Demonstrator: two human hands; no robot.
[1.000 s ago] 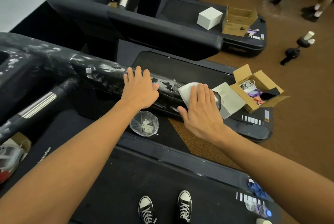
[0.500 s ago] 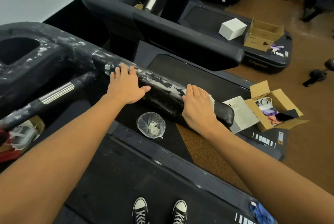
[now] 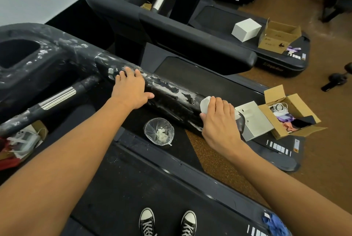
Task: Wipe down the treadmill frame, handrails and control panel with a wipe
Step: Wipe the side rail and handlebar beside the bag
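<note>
Black padding covers the treadmill handrail, and much of its upper surface carries white, flaky residue. The left hand lies flat on top of the rail, fingers straight and spread, thumb extended toward the right; it grips nothing. White residue sits directly beyond these fingertips and continues along the rail on the thumb side. The right hand rests near the rail's free end, fingers curled over a white wipe and pressing it against the padding. Part of the wipe protrudes past the index finger, on the side facing the left hand; the rest is hidden beneath the palm. Both hands are on the same rail, well apart, with a soiled stretch between them. Below the rail, between the two forearms, a small bin lined with clear plastic stands on the treadmill deck and holds crumpled white scraps. Just beyond the right-hand knuckles a white box lies beside an open cardboard box containing cables and mixed items. A pair of black-and-white sneakers stands on the deck at the lower edge. A second treadmill stands further off, beyond the fingertips of both hands, with another white box and cardboard box on its deck.
</note>
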